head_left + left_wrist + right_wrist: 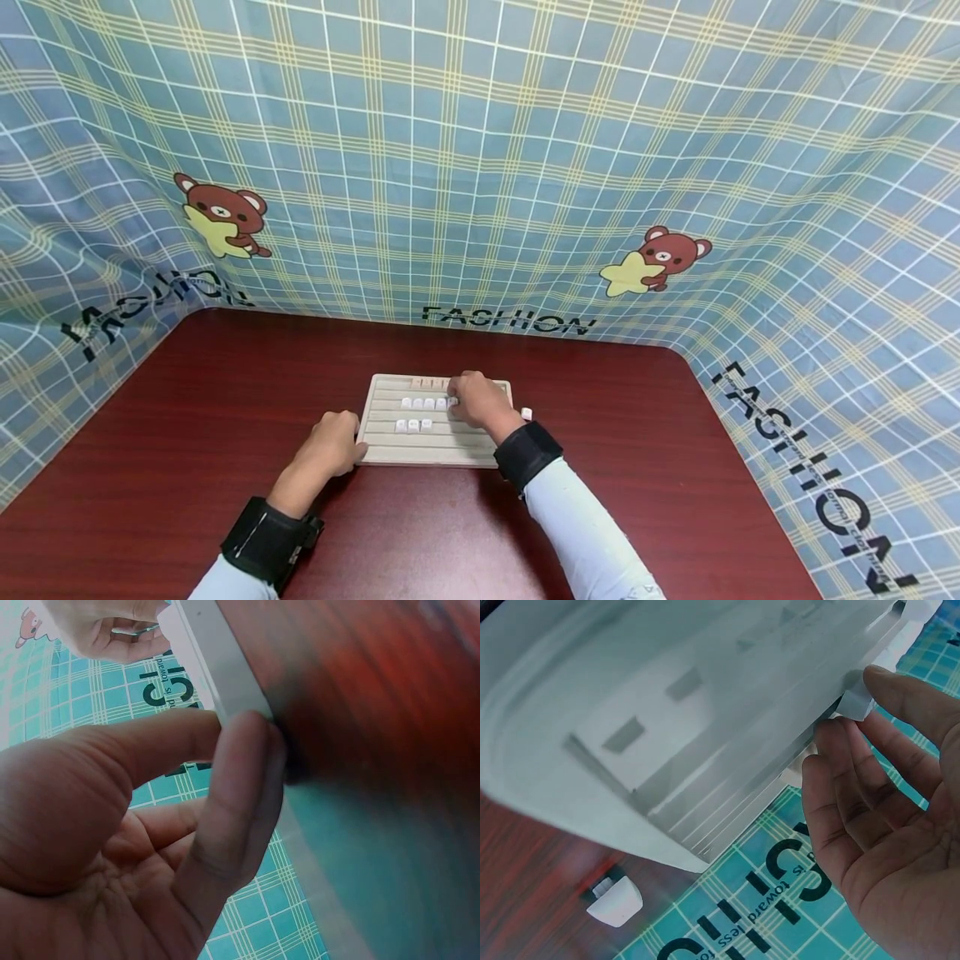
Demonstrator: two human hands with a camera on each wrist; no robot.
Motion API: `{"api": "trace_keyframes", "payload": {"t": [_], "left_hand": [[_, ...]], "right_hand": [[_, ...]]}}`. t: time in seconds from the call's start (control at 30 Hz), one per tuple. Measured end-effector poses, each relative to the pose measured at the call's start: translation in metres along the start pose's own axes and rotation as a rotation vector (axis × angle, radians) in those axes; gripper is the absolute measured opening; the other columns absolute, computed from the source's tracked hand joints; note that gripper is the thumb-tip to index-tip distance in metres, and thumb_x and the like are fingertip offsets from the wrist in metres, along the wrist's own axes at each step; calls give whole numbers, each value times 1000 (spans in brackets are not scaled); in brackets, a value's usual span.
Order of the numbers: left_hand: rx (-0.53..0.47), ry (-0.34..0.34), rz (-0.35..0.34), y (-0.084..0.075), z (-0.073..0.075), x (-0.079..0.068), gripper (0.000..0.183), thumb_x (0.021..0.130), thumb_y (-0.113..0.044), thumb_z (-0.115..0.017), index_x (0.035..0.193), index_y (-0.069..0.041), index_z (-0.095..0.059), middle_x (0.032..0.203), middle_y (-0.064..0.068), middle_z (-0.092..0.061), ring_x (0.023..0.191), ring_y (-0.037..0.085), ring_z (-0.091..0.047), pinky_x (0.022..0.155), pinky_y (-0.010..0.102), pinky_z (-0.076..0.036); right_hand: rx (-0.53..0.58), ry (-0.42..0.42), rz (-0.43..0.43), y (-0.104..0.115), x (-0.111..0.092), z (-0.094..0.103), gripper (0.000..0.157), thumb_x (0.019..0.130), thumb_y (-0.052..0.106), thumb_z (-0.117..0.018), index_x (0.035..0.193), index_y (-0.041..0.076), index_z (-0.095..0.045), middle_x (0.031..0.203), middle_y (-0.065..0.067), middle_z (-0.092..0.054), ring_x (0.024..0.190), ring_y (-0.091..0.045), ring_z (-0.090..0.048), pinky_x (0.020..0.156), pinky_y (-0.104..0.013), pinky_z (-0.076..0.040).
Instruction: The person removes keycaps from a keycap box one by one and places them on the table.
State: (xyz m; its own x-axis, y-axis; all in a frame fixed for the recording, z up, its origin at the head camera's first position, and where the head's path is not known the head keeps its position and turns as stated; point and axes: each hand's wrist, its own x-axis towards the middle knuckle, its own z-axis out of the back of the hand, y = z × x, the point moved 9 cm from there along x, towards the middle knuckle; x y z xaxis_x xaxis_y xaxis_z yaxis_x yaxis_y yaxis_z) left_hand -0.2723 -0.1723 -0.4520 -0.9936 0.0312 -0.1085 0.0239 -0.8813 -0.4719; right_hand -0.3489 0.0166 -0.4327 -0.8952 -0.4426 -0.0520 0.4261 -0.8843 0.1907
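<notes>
A cream grooved board (435, 454) lies on the table, holding short rows of white keycaps (413, 425). Along its top groove sits a row of pinkish pieces (427, 382), partly hidden by the right hand. My left hand (330, 443) grips the board's left edge near the front corner, thumb and fingertips against the rim in the left wrist view. Over the upper right part of the board, my right hand (480, 402) pinches a white keycap (856, 703) between thumb and fingers, at the end of the second row.
One loose white keycap (527, 413) lies on the table just off the board's right side. The dark red table (637, 467) is bounded at the back and sides by a blue checked cloth (480, 167) with bears and lettering. Both wrists wear black straps.
</notes>
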Motion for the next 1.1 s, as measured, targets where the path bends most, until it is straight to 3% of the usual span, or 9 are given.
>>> {"api": "trace_keyframes", "payload": {"t": [0.37, 1.1], "left_hand": [[5, -18, -16, -1, 1, 0, 15, 81, -6, -66, 70, -5, -57, 64, 8, -57, 54, 17, -58, 54, 29, -44], [-18, -7, 16, 1, -1, -1, 16, 82, -5, -65, 69, -5, -56, 61, 7, -57, 50, 14, -58, 51, 27, -42]], "right_hand": [[-25, -11, 8, 2, 1, -2, 16, 86, 19, -73, 102, 15, -71, 104, -5, -67, 85, -18, -65, 68, -30, -51], [-48, -23, 33, 3, 2, -4, 16, 87, 18, -72, 102, 14, -71, 102, -6, -67, 86, -18, -66, 70, -30, -53]]}}
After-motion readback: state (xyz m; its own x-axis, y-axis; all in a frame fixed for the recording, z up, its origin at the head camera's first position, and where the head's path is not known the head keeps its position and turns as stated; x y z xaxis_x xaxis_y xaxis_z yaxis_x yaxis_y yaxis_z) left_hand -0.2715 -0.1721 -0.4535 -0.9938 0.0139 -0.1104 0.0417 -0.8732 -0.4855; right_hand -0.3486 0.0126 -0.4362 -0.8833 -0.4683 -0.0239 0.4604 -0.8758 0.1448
